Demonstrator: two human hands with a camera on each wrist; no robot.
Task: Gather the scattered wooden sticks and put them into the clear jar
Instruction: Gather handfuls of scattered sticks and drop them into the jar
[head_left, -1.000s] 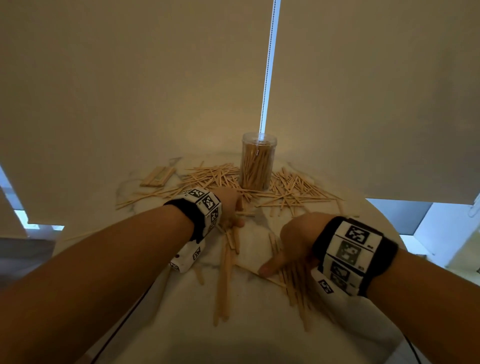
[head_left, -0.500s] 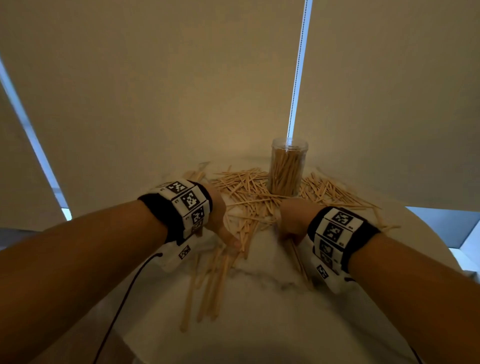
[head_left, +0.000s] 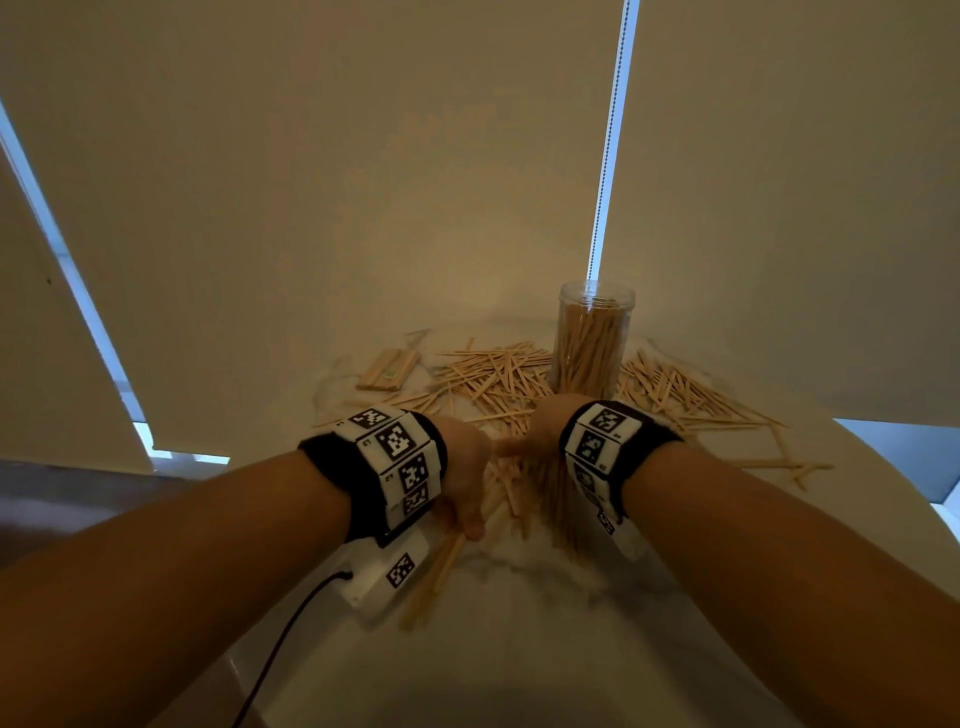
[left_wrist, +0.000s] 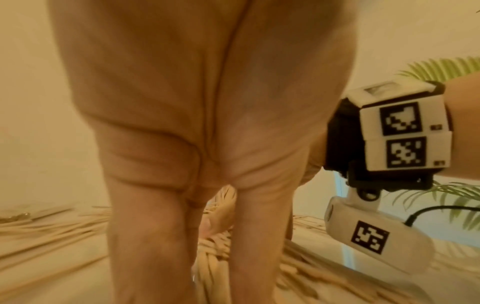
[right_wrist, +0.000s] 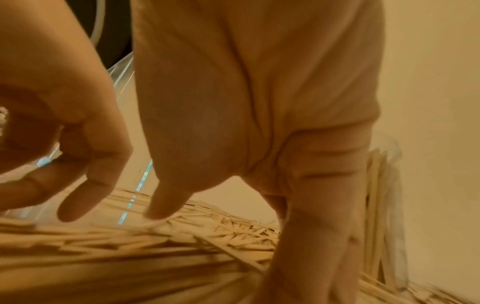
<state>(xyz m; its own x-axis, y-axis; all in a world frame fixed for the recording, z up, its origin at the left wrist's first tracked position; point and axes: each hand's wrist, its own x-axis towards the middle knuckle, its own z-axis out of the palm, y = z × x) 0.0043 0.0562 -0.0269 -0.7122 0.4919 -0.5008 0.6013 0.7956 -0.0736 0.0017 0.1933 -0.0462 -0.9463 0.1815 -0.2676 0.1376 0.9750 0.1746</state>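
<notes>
A clear jar (head_left: 592, 343), partly filled with upright wooden sticks, stands at the back of the white table (head_left: 571, 649). Loose sticks (head_left: 498, 379) fan out on both sides of it. My left hand (head_left: 465, 470) curls thumb and fingers round a bunch of sticks (head_left: 431, 582) lying toward me. My right hand (head_left: 540, 431) is close beside it, just in front of the jar. Its fingers (right_wrist: 311, 246) and thumb reach down onto a heap of sticks (head_left: 524, 488) between the hands. The right wrist view shows the jar (right_wrist: 389, 205) just right of the fingers.
A flat pack of wider sticks (head_left: 388, 370) lies at the back left. More sticks (head_left: 691, 400) trail toward the table's right edge. Roller blinds and a bead cord (head_left: 608, 140) hang behind the jar. A black cable (head_left: 291, 639) runs from my left wrist.
Both hands have moved closer together and nearer the jar, drawing the near sticks into a heap between them. Fewer sticks lie spread toward me.
</notes>
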